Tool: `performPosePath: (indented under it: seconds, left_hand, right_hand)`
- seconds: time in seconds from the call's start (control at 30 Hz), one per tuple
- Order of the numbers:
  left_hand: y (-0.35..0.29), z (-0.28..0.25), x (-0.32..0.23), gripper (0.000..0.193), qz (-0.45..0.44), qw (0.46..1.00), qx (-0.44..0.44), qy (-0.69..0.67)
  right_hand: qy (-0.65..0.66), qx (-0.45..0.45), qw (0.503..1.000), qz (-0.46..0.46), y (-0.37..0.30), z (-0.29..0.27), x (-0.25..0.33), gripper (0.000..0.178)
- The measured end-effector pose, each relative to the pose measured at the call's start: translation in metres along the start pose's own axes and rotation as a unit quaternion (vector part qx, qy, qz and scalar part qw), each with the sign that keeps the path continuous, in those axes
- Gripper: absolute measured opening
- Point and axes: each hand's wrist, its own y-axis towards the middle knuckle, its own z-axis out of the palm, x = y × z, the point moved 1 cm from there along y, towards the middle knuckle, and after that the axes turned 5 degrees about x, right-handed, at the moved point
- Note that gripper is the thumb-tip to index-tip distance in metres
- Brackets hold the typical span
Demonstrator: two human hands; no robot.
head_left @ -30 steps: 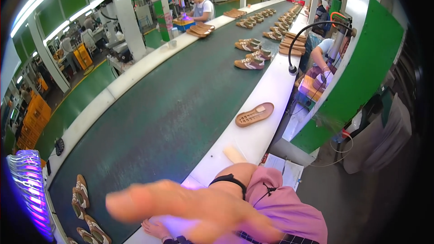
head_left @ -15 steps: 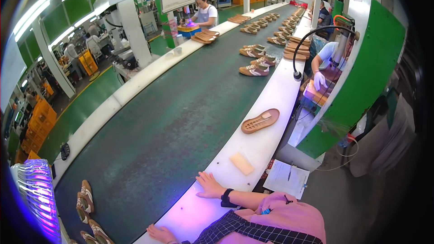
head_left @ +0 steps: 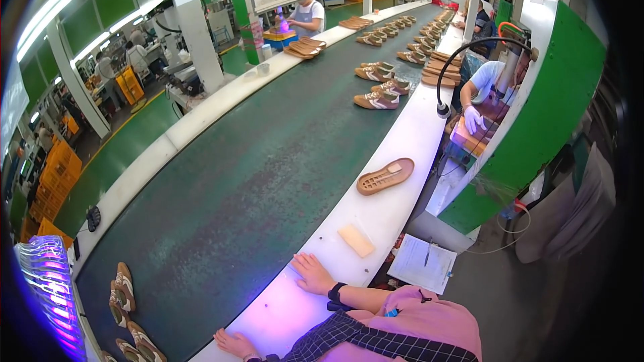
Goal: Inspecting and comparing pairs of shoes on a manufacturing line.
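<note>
My right hand (head_left: 313, 274) lies flat on the white ledge (head_left: 305, 303) beside the conveyor, fingers spread and nothing in them. A dark band circles that wrist. Lower left, my left hand (head_left: 235, 343) rests on the same ledge, fingers stretched out and holding nothing. Just beyond my right hand is a pale yellow rectangular piece (head_left: 356, 240). Farther along the ledge lies a tan shoe sole (head_left: 376, 182), its gridded inner side up, with a small pale piece on it.
Brown-and-white shoes (head_left: 122, 288) sit on the dark green conveyor belt (head_left: 221, 208) at lower left; more shoes (head_left: 377, 99) stand farther up. A purple-lit unit (head_left: 50, 295) is at far left. At right are a clipboard (head_left: 421, 265), a green machine (head_left: 537, 121) and a co-worker's gloved hand (head_left: 473, 119).
The view has tilted very slightly, shifting the scene a little. Both my hands stay in place on the ledge, and the sole and yellow piece have not moved.
</note>
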Motion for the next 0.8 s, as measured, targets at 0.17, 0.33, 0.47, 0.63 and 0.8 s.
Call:
performPosePath:
  seconds: [0.17,0.33,0.47,0.63,0.8]
  left_hand:
    - [-0.002,0.004,-0.002,0.044,-0.123,0.975,0.145,-0.113]
    - [0.002,0.0,-0.004,0.044,-0.135,0.971,0.167,-0.108]
    - [-0.001,0.006,0.001,0.043,-0.137,0.972,0.152,-0.113]
    - [0.006,-0.014,-0.01,0.036,-0.054,0.996,0.047,-0.052]
    - [-0.003,0.0,0.002,0.036,-0.045,0.998,0.03,-0.032]
  right_hand:
    - [-0.002,0.013,1.0,0.005,0.001,0.0,0.0,0.058]
    - [-0.007,0.016,1.0,0.01,0.001,0.002,0.0,0.059]
    - [-0.004,0.003,1.0,0.005,0.002,0.003,0.001,0.058]
    - [0.007,0.0,1.0,0.004,0.003,-0.002,0.0,0.056]
    - [0.003,-0.008,1.0,-0.015,0.003,0.001,0.0,0.053]
